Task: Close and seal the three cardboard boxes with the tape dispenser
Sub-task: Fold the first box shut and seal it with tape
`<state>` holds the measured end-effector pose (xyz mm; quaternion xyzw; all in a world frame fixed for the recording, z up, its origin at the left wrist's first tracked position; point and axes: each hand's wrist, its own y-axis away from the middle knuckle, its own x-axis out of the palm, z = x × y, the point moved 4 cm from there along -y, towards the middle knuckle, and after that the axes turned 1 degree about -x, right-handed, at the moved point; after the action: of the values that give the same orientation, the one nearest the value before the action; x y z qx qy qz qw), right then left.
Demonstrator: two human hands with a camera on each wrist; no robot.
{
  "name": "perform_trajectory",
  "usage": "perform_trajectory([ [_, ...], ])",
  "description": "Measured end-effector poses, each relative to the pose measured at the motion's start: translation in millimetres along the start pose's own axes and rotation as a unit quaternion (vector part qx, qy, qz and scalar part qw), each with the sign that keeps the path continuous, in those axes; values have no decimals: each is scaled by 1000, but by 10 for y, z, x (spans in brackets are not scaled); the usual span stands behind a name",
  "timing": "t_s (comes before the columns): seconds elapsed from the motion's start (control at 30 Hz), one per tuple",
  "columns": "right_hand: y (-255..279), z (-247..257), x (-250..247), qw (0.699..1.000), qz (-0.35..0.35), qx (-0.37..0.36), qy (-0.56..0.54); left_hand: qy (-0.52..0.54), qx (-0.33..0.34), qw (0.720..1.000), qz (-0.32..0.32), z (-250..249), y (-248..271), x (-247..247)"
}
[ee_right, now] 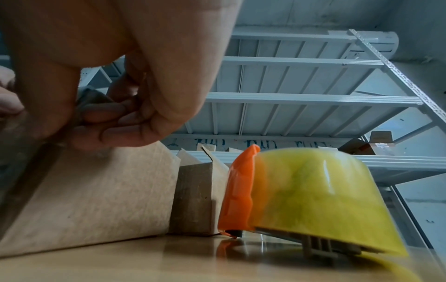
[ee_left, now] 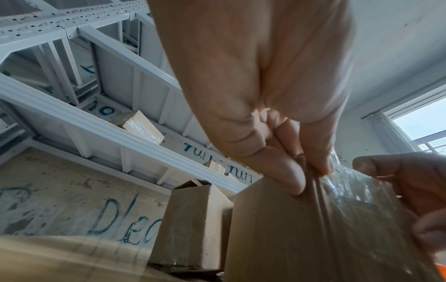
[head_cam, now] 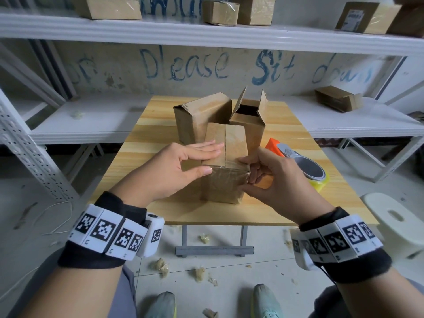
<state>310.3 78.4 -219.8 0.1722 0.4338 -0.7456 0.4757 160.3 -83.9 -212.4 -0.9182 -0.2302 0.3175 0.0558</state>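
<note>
A small cardboard box [head_cam: 226, 187] stands near the front of the wooden table [head_cam: 142, 157], its flaps down under clear tape [ee_left: 350, 190] that runs over its top and front. My left hand [head_cam: 211, 159] lies with straight fingers on the top and the thumb on the front face. My right hand [head_cam: 246, 170] curls round the box's upper right corner, over the tape. Behind stand a box with folded flaps [head_cam: 202, 118] and an open box [head_cam: 249, 120]. The orange tape dispenser [head_cam: 302, 166] with a yellow roll lies on the table to the right, untouched.
A white stool [head_cam: 394, 223] stands at the table's right front corner. White metal shelving [head_cam: 206, 35] surrounds the table and carries more cardboard boxes [head_cam: 337, 101]. Crumpled tape scraps [head_cam: 160, 267] lie on the floor by my shoes.
</note>
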Motion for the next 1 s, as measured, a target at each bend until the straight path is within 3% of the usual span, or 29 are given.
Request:
perform_trajectory([
  [0.37, 14, 17, -39, 999, 35, 8, 5, -5, -2, 1000, 0, -9, -1, -2],
  [0.6, 27, -22, -44, 998, 0, 27, -57, -2, -4, 1000, 2, -13, -2, -9],
  [0.8, 10, 16, -79, 999, -38, -3, -16, -5, -3, 1000, 0, -15, 3, 0],
  [1.0, 30, -1, -66, 998, -44, 18, -30, -8, -5, 1000, -2, -21, 5, 1],
])
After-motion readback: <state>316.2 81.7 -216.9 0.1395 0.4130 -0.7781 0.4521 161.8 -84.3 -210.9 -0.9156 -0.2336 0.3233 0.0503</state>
